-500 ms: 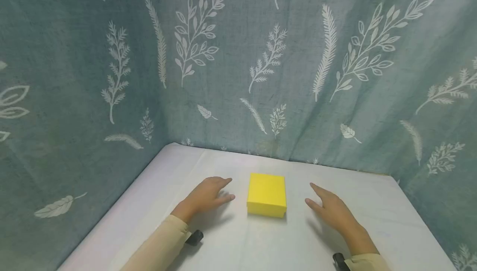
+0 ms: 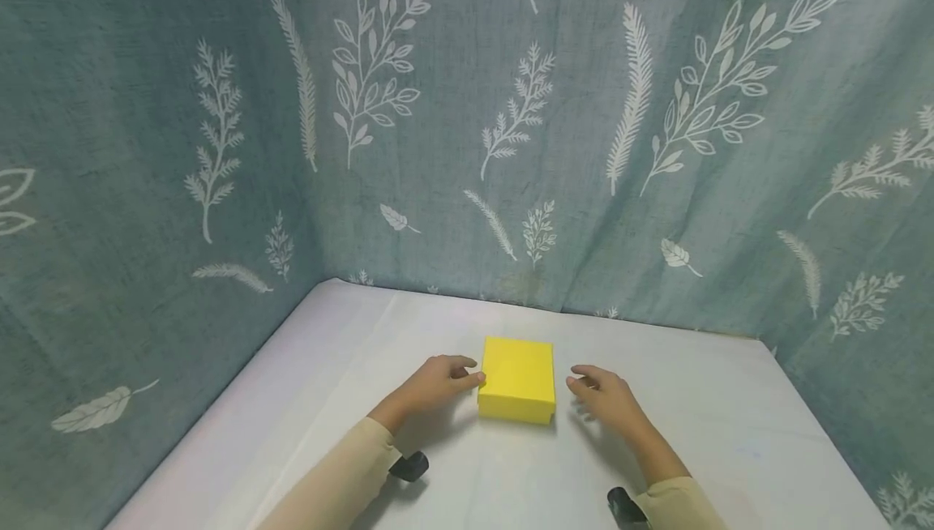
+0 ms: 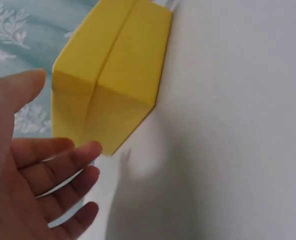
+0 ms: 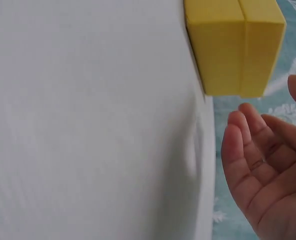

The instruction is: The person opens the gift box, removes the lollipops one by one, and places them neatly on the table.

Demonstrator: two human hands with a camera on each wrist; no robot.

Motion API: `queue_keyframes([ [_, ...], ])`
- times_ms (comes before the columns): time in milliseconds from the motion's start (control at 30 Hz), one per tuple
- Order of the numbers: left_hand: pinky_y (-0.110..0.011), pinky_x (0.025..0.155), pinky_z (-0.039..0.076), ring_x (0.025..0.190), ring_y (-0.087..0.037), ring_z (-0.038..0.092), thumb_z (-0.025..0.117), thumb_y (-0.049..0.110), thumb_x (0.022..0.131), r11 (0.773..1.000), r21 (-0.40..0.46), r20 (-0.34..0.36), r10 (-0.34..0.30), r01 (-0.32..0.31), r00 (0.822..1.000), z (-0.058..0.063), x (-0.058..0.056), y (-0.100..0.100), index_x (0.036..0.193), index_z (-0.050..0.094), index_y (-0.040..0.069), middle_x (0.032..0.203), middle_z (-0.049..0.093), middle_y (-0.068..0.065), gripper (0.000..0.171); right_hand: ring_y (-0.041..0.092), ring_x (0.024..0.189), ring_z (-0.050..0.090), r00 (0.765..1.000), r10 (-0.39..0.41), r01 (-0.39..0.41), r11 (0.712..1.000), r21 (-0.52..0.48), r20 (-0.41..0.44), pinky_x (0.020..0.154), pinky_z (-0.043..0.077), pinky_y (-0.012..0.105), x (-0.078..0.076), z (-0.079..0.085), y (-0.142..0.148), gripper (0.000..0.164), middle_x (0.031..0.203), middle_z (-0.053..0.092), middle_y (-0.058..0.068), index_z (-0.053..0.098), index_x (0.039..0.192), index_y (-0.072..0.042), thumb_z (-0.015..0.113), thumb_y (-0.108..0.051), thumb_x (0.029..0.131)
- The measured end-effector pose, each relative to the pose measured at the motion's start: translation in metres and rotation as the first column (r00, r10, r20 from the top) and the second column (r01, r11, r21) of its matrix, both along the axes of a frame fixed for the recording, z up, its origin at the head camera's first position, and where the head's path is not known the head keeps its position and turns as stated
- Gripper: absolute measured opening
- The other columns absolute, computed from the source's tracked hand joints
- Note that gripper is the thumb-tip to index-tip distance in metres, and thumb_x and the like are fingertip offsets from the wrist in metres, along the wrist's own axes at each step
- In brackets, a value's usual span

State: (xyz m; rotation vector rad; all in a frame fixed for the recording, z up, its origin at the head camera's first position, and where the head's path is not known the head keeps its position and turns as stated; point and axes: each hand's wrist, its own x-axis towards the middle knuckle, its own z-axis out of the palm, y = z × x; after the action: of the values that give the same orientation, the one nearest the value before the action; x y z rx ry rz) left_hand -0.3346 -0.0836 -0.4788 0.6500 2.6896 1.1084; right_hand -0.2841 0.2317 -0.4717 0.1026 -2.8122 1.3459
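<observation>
A closed yellow box (image 2: 516,369) with a fitted lid sits on the white table. My left hand (image 2: 436,384) is at its left side, thumb tip right by the box's edge and fingers loosely bent. In the left wrist view the left hand (image 3: 42,170) has its palm toward the box (image 3: 122,65), with thumb and fingers spread apart. To the right of the box is my right hand (image 2: 606,400), a small gap from it, fingers relaxed. The right wrist view has that hand (image 4: 268,175) cupped beside the end of the box (image 4: 228,55), holding nothing.
White cloth covers the table (image 2: 496,481). A teal curtain (image 2: 452,190) with white leaf prints hangs behind the table and along its left side. A dark strap piece (image 2: 409,467) sits at the left wrist and another (image 2: 622,506) at the right wrist.
Both hands have moved inward toward the box, the left one to the right and the right one to the left. Their fingers are more bent now. The box has stayed in place on the table.
</observation>
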Motion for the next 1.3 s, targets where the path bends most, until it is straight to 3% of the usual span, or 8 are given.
queue_keyframes([
  [100,-0.048,0.095,0.047,0.113,-0.026,0.058,0.054,0.064,0.090,0.999,0.041,0.078,0.004,-0.007,0.997,-0.004,-0.001,0.003,0.132,0.059,0.008,0.119,0.065,-0.008,0.070,0.022,0.081,0.067,0.998,0.003,0.004,0.992,-0.126,0.063,0.067,0.057,0.036,-0.001,-0.004,-0.007,0.042,0.101,0.069,0.011,0.056,0.129,0.005,0.059,-0.024,0.098],
  [200,-0.049,0.093,0.048,0.105,-0.025,0.061,0.054,0.064,0.090,0.997,0.080,0.122,0.000,-0.010,0.993,-0.005,-0.002,0.008,0.132,0.059,0.006,0.113,0.066,-0.006,0.071,0.022,0.082,0.066,0.995,-0.008,0.028,0.980,-0.199,0.102,0.070,0.057,0.037,-0.002,-0.005,-0.014,0.042,0.099,0.069,0.010,0.058,0.126,0.005,0.059,-0.026,0.098],
  [367,-0.042,0.079,0.051,0.078,-0.019,0.063,0.053,0.060,0.093,0.988,0.149,0.175,0.016,-0.043,0.984,-0.004,-0.006,0.016,0.133,0.055,-0.001,0.091,0.066,-0.002,0.073,0.020,0.083,0.066,0.989,-0.019,0.049,0.978,-0.202,0.147,0.071,0.057,0.036,-0.008,-0.006,-0.023,0.051,0.099,0.068,0.008,0.059,0.126,0.004,0.058,-0.038,0.098],
  [567,-0.037,0.076,0.054,0.084,-0.019,0.062,0.057,0.054,0.093,0.971,0.194,0.269,0.088,-0.143,0.959,-0.001,-0.003,0.021,0.132,0.055,-0.001,0.099,0.065,-0.005,0.067,0.019,0.079,0.062,0.987,-0.018,0.054,0.973,-0.224,0.159,0.065,0.055,0.033,-0.010,-0.010,-0.029,0.053,0.098,0.067,0.006,0.058,0.127,0.004,0.056,-0.040,0.098],
  [1000,-0.045,0.088,0.048,0.089,-0.020,0.059,0.057,0.058,0.091,0.968,0.181,0.288,0.116,-0.174,0.951,0.008,-0.006,0.024,0.132,0.057,0.003,0.101,0.064,-0.002,0.068,0.021,0.078,0.059,0.975,-0.031,0.104,0.938,-0.329,0.218,0.066,0.053,0.031,-0.013,-0.004,-0.029,0.051,0.099,0.065,0.009,0.057,0.129,0.003,0.057,-0.036,0.098],
  [1300,-0.037,0.075,0.048,0.082,-0.019,0.058,0.057,0.054,0.093,0.968,0.190,0.278,0.104,-0.161,0.955,0.008,-0.009,0.027,0.126,0.061,0.003,0.094,0.064,-0.002,0.061,0.021,0.081,0.061,0.972,-0.034,0.118,0.925,-0.362,0.232,0.070,0.055,0.032,-0.007,0.002,-0.029,0.049,0.105,0.064,0.014,0.054,0.131,0.006,0.055,-0.032,0.100],
])
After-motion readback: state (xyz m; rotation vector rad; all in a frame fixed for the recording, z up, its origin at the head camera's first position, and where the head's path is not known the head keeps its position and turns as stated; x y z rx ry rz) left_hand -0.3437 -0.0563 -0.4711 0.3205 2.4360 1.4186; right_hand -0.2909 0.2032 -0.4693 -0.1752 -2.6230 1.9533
